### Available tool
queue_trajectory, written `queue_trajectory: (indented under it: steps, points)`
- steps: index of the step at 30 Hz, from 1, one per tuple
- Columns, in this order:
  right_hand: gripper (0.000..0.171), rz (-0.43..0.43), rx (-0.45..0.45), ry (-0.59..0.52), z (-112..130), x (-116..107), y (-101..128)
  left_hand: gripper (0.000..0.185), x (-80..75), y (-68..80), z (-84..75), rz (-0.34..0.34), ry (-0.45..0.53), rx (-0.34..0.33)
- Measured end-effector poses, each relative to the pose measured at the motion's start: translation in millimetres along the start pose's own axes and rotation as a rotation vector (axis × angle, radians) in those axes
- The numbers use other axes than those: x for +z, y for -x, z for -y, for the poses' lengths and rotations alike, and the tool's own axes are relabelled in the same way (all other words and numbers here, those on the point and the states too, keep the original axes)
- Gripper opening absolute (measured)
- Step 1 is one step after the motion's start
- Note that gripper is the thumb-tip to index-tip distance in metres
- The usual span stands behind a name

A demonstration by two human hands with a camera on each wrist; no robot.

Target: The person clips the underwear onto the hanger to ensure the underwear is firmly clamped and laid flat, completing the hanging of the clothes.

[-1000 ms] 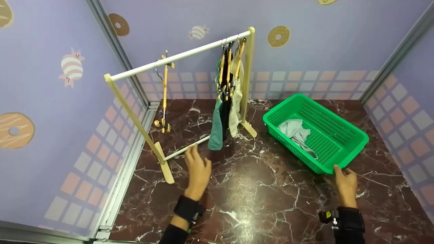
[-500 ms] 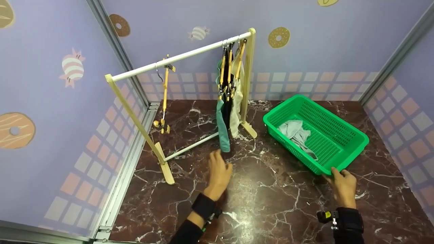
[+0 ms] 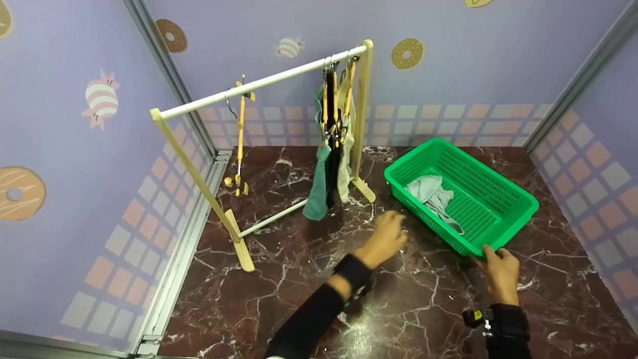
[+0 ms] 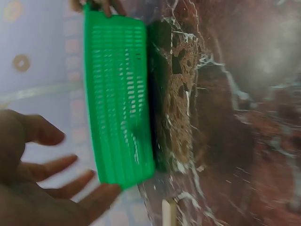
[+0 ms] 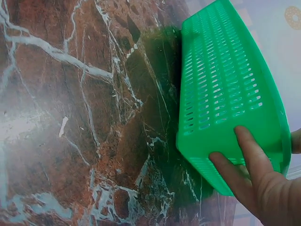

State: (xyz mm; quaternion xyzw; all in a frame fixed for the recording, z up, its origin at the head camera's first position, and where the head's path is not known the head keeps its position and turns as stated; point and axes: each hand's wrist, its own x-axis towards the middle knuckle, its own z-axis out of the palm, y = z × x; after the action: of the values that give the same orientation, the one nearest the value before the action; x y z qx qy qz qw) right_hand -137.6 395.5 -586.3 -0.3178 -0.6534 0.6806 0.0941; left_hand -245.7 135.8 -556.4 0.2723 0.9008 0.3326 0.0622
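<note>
At the far left of the marble surface (image 3: 279,294) stands a small clothes rack (image 3: 199,169) with one empty hanger (image 3: 239,139) and three hung clothes (image 3: 329,169). The left hand (image 3: 386,239) hovers near the green basket (image 3: 498,194), fingers (image 4: 61,165) spread wide and holding nothing. A grey cloth (image 3: 431,192) lies inside the basket. The right hand (image 3: 501,274) grips the basket's near corner, fingers (image 5: 249,155) against its wall.
</note>
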Motion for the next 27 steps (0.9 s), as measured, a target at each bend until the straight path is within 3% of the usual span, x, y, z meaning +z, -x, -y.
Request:
queue_trajectory:
  steps: [6,9,13,21,27]
  points:
    - [0.029,-0.006,-0.013,-0.027,-2,1,-1,0.041,26.7,-43.8,-34.5,0.112,-0.402,0.261]
    - [0.026,-0.008,-0.017,-0.014,-1,1,-2,0.044,41.0,-60.2,-43.7,0.197,-0.565,0.313]
    - [0.028,-0.019,-0.023,0.056,0,-1,-3,0.051,56.4,-75.5,-49.4,0.316,-0.628,0.278]
    - [0.035,-0.026,-0.076,0.223,0,-6,-8,0.069,65.3,-95.9,-63.5,0.397,-0.664,0.235]
    - [0.034,-0.003,-0.05,0.208,-3,-8,-6,0.076,77.2,-108.3,-74.2,0.487,-0.745,0.183]
